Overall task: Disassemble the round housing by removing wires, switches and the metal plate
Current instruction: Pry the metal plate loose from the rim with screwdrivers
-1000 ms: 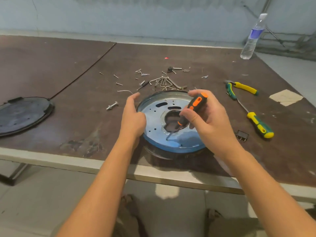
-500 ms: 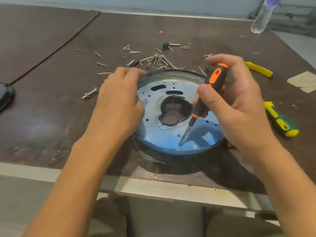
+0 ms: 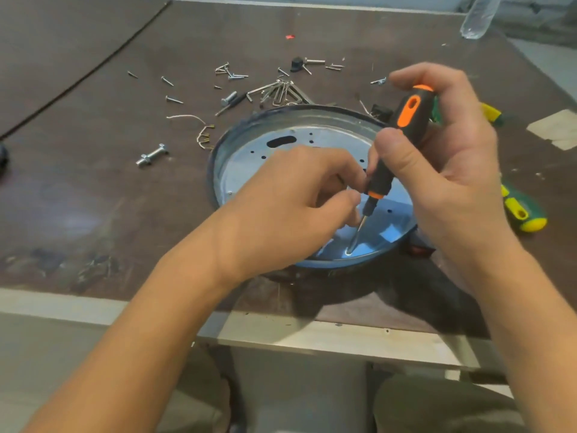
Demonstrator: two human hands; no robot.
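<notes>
The round housing lies flat near the table's front edge, with the shiny metal plate seated inside it. My right hand grips a black and orange screwdriver, held nearly upright. Its tip rests on the plate close to the near rim. My left hand is over the middle of the plate, fingers curled, with thumb and forefinger pinching the screwdriver's lower neck. This hand hides the plate's central opening.
Loose screws and hex keys lie scattered behind the housing, with a bolt and short wire pieces to its left. Green-yellow screwdrivers lie at the right. A plastic bottle stands far right, near a paper scrap.
My left hand left the housing's left rim and moved right over the plate to the screwdriver's neck. The screwdriver tip stays at the near rim. The view dipped closer.
</notes>
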